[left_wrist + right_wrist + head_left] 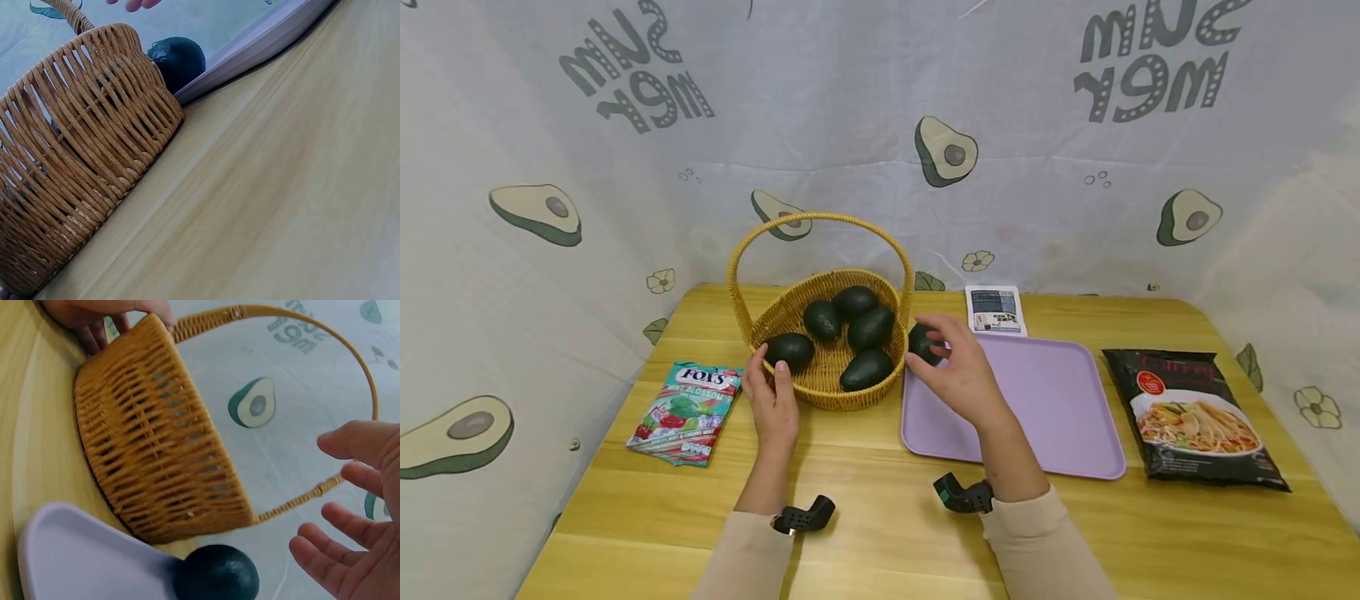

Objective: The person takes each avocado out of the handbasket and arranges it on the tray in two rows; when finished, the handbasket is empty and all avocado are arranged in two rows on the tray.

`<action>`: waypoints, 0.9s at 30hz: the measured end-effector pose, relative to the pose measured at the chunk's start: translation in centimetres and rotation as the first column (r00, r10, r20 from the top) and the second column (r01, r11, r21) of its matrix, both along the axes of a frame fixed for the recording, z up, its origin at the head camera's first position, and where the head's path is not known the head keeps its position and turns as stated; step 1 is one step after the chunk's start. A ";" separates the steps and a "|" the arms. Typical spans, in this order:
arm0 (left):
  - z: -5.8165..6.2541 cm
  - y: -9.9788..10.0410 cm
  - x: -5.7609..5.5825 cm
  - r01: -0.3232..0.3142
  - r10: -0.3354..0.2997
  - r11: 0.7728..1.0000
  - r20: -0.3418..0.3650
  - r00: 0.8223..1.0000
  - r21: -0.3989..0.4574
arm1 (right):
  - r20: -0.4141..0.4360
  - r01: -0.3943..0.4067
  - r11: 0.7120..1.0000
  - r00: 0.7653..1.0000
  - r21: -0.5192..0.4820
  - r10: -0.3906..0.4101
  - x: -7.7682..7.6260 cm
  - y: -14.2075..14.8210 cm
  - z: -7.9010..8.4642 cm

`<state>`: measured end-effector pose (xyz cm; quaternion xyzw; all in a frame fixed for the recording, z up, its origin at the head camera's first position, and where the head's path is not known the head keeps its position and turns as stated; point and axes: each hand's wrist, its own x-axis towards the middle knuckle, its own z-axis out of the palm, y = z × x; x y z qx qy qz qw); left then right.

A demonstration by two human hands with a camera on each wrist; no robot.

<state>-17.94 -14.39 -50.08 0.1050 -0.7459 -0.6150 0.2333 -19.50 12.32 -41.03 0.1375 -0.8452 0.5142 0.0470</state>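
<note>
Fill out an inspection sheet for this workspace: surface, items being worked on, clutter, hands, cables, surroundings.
Surface: wood-grain table.
Items in work: five dark avocados inside the wicker basket; a sixth avocado at the lilac tray, beside the basket.
Clutter: FOX'S packet left of the basket; black noodle packet right of the tray; white packet behind the tray.
Left hand: grips the basket rim.
Right hand: fingers spread near the sixth avocado, holding nothing.
Cables: nothing seen.
Surroundings: pale curtain printed with avocados and flowers.

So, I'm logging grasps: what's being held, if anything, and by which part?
Left grip holds the basket by its rim; right grip holds nothing.
</note>
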 end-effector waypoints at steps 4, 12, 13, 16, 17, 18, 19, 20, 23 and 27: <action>0.0 -0.1 -0.1 -0.003 0.003 1.000 -0.010 1.000 -0.003 | 0.013 -0.103 0.993 0.995 0.064 0.102 0.2 -1.3 0.3; 0.0 -0.2 -0.3 0.005 -0.005 1.000 -0.023 1.000 0.006 | 0.054 -0.270 0.920 0.963 0.285 0.265 -1.4 -3.1 1.5; 0.0 -0.2 -0.3 0.003 -0.002 1.000 -0.024 1.000 0.005 | 0.065 -0.298 0.899 0.954 0.320 0.293 -2.0 -3.2 1.6; 0.0 -0.2 -0.4 -0.001 0.001 1.000 -0.024 1.000 0.005 | 0.109 -0.390 0.824 0.918 0.410 0.381 -3.6 -3.5 2.0; 0.0 -0.2 -0.4 -0.003 0.003 1.000 -0.022 1.000 0.004 | 0.126 -0.419 0.795 0.905 0.439 0.407 -4.2 -3.6 2.1; 0.0 -0.2 -0.4 -0.004 0.004 1.000 -0.019 1.000 0.006 | 0.143 -0.445 0.764 0.891 0.467 0.431 -4.6 -3.7 2.2; 0.1 -0.2 -0.4 -0.004 0.004 1.000 -0.020 1.000 0.009 | 0.162 -0.470 0.735 0.877 0.489 0.453 -5.0 -3.9 2.3; 0.1 -0.2 -0.4 -0.002 0.002 1.000 -0.020 1.000 0.014 | 0.182 -0.490 0.709 0.865 0.507 0.468 -5.3 -4.0 2.4; 0.1 -0.1 -0.4 0.002 -0.001 1.000 -0.022 1.000 0.023 | 0.242 -0.534 0.644 0.838 0.548 0.489 -5.8 -4.6 2.9; 0.1 -0.1 -0.3 0.002 -0.002 1.000 -0.019 1.000 0.022 | 0.312 -0.575 0.592 0.813 0.565 0.492 -6.2 -5.3 3.0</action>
